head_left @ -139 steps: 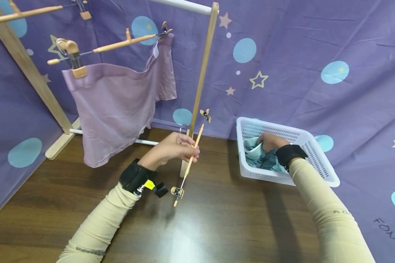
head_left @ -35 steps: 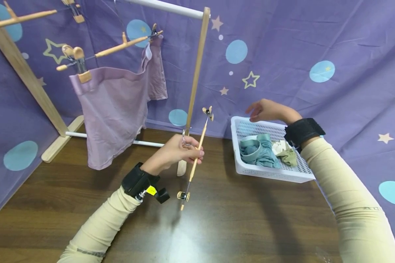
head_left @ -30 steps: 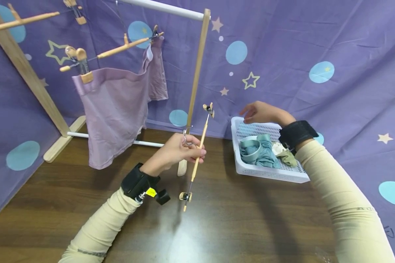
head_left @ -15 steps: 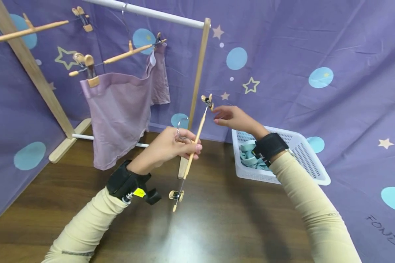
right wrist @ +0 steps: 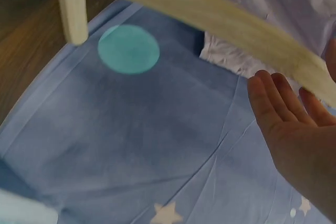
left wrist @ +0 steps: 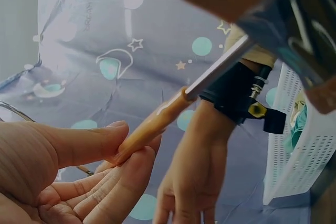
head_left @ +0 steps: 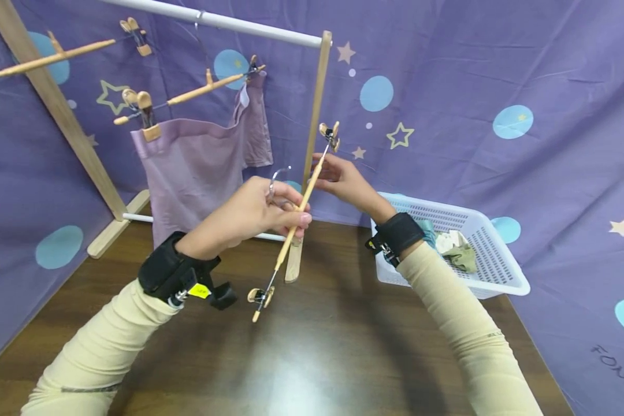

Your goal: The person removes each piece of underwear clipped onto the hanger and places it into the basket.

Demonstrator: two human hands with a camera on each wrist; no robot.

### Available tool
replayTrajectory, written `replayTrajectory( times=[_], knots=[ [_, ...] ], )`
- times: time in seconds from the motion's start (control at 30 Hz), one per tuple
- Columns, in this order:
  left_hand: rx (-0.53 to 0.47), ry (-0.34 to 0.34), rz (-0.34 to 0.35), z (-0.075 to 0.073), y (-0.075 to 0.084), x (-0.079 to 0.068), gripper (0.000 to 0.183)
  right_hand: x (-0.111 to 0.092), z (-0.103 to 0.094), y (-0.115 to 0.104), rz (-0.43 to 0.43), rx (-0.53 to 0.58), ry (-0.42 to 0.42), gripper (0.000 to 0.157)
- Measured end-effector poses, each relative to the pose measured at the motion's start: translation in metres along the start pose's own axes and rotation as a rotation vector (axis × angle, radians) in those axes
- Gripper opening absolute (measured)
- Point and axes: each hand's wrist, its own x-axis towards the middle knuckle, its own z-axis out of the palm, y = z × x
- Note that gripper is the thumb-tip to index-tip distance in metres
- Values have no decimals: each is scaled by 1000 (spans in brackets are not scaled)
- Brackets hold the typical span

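Observation:
In the head view my left hand (head_left: pixel 255 211) pinches the middle of a wooden clip hanger (head_left: pixel 286 248) between thumb and fingers. The hanger slants up and away, a clip (head_left: pixel 330 135) at its far end and another clip (head_left: pixel 260 296) at its near end; its metal hook (head_left: pixel 273 180) rises beside my fingers. My right hand (head_left: pixel 343 182) is by the hanger's upper half, fingers loosely bent and partly behind the bar. The right wrist view shows this hand (right wrist: pixel 299 135) with fingers extended and nothing held, overlapping the rack's post (right wrist: pixel 210 11).
A pink garment (head_left: pixel 187 156) hangs from a clip hanger (head_left: pixel 203 89) on the rack's white rail (head_left: pixel 249 26). Another hanger (head_left: pixel 57 56) is farther left. At right, a white basket (head_left: pixel 447 211) contains teal, white and olive cloth (head_left: pixel 463 258), partly behind my right arm.
My right hand has come out of the basket with nothing in it and moved left to the hanger. My left hand, still holding the hanger, has risen slightly and shifted left.

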Motion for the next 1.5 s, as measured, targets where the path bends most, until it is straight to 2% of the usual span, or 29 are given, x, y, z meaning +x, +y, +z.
replayTrajectory(
  times=[0.13, 0.3, 0.53, 0.63, 0.9, 1.07, 1.2, 1.37, 1.5],
  knots=[
    [33, 10, 16, -1, 10, -3, 16, 5, 11, -1, -22, 44, 35, 55],
    [87, 27, 46, -5, 21, -6, 16, 10, 23, 2, -86, 103, 116, 41],
    [209, 52, 8, -14, 36, -11, 18, 14, 35, 2, -108, 4, 244, 29],
    [215, 56, -10, -19, 42, -13, 19, 16, 40, 1, -97, -40, 277, 27],
    [310, 146, -6, -35, 66, -23, 20, 15, 46, -2, -75, -79, 318, 21],
    [316, 193, -26, -42, 84, -28, 24, 11, 46, -2, -72, -145, 346, 18],
    [346, 228, -32, -49, 96, -32, 29, 10, 45, -1, -71, -154, 354, 17],
    [418, 260, -8, -59, 106, -37, 33, 9, 44, -1, -70, -160, 359, 18],
    [418, 287, 18, -70, 111, -35, 35, 8, 43, -1, -73, -159, 362, 18]
  ],
)
